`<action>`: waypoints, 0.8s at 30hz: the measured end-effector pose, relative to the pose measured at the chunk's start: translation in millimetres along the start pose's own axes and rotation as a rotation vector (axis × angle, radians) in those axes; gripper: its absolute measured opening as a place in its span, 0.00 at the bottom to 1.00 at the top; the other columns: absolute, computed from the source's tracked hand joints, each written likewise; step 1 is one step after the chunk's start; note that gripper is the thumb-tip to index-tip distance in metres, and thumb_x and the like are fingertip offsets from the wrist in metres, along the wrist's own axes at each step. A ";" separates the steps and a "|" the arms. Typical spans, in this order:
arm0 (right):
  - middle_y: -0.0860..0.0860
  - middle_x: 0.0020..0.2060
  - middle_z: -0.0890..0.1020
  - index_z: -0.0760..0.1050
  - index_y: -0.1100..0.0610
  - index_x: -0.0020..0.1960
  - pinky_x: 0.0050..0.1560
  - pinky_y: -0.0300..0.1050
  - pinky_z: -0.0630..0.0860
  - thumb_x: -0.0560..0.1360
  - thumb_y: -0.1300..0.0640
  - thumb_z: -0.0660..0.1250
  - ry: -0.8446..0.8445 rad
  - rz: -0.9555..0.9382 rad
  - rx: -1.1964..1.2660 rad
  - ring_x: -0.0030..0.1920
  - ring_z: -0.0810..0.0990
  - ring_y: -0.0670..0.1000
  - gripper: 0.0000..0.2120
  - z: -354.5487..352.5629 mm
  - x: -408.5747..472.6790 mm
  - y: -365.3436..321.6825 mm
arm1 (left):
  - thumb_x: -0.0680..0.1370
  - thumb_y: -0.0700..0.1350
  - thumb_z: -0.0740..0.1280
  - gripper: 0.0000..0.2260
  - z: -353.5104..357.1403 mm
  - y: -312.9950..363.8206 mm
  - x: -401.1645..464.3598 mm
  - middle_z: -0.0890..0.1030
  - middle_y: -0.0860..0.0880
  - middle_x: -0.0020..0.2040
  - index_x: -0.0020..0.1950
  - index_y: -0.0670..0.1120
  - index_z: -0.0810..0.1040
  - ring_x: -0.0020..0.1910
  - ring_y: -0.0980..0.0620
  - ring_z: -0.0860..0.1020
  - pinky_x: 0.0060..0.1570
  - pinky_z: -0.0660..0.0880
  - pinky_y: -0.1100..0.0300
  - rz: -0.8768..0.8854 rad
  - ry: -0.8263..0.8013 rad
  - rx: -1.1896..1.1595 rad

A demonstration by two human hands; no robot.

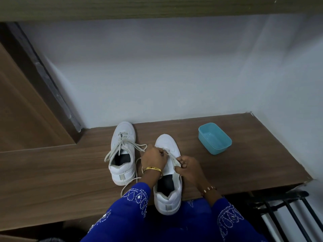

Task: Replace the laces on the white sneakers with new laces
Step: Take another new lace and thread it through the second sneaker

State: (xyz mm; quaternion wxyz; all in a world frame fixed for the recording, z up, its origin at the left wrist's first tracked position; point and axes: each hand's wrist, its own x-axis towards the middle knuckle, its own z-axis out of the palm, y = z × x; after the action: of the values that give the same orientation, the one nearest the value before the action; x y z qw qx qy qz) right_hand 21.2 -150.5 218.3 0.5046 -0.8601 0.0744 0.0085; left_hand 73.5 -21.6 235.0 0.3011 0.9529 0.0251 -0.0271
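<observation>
Grip: the left hand has its fingers curled and pinched on the off-white flat lace near the eyelets of the near white leather sneaker; the right hand pinches a further stretch of the same lace between thumb and fingertips, at the shoe's right edge.

Task object: the near sneaker stands on the brown wood-grain shelf, toe toward the pale wall, heel at the shelf's front edge; the lace runs taut between the two hands across the tongue.

Second shoe: the far white sneaker stands just beside it on the left, laced — its loose ends trail over the shelf toward the left wrist.

Container: a turquoise rectangular plastic tub sits well apart to the right; it looks empty.

Step in hand: judged to be work on the near shoe's lace at the eyelets; whether this lace is old or new, coming out or going in, cannot be told.

Next move: calls for one hand to steady the eyelet row while the other draws the lace through — evenly, without twisting the flat band.
</observation>
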 end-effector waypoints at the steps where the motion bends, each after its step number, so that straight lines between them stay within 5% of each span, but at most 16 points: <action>1: 0.42 0.22 0.75 0.79 0.60 0.43 0.30 0.27 0.67 0.68 0.68 0.69 -0.002 0.000 -0.002 0.25 0.72 0.36 0.06 -0.6 0.0 -0.6 | 0.75 0.49 0.64 0.12 1.5 1.3 -0.1 0.73 0.44 0.57 0.50 0.43 0.82 0.51 0.43 0.78 0.47 0.76 0.54 -0.013 0.005 0.007; 5: 0.35 0.21 0.74 0.79 0.62 0.46 0.30 0.26 0.67 0.69 0.68 0.68 -0.011 -0.001 -0.013 0.26 0.73 0.35 0.06 -0.8 -0.7 -1.2 | 0.75 0.48 0.64 0.12 9.4 1.6 0.5 0.76 0.42 0.54 0.46 0.41 0.83 0.49 0.42 0.79 0.46 0.76 0.54 -0.034 -0.001 -0.084; 8: 0.41 0.24 0.75 0.79 0.63 0.47 0.31 0.26 0.68 0.68 0.68 0.69 0.005 0.003 -0.008 0.27 0.74 0.34 0.08 -0.5 -0.7 -0.3 | 0.73 0.45 0.65 0.10 15.9 -3.8 4.1 0.82 0.40 0.45 0.42 0.41 0.84 0.43 0.43 0.80 0.43 0.78 0.54 -0.083 -0.025 -0.210; 12: 0.42 0.29 0.73 0.79 0.64 0.48 0.32 0.26 0.68 0.69 0.68 0.68 0.012 0.007 -0.004 0.27 0.74 0.34 0.09 1.0 -1.5 0.2 | 0.73 0.41 0.66 0.07 13.3 -3.6 5.4 0.84 0.44 0.46 0.44 0.43 0.84 0.47 0.46 0.80 0.45 0.73 0.61 -0.136 -0.085 -0.335; 17: 0.42 0.30 0.74 0.78 0.64 0.49 0.33 0.26 0.69 0.69 0.67 0.69 0.005 -0.021 -0.020 0.28 0.74 0.34 0.09 1.5 -0.8 2.0 | 0.72 0.37 0.63 0.10 12.4 1.7 11.2 0.84 0.46 0.44 0.41 0.45 0.84 0.47 0.46 0.80 0.47 0.75 0.58 -0.092 -0.114 -0.261; 24: 0.52 0.34 0.79 0.76 0.61 0.48 0.31 0.36 0.76 0.75 0.62 0.66 -0.112 0.259 0.414 0.31 0.76 0.46 0.03 -10.9 4.7 -9.7 | 0.71 0.49 0.63 0.13 31.9 -17.3 20.8 0.81 0.38 0.47 0.44 0.42 0.84 0.49 0.40 0.78 0.49 0.76 0.50 -0.019 -0.099 -0.179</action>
State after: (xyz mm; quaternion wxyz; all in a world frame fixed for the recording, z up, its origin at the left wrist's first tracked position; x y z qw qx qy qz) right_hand 26.5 -155.9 231.6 0.6680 -0.7199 0.1561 0.1056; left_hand 92.0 -25.1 197.7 0.3858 0.9193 0.0217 -0.0745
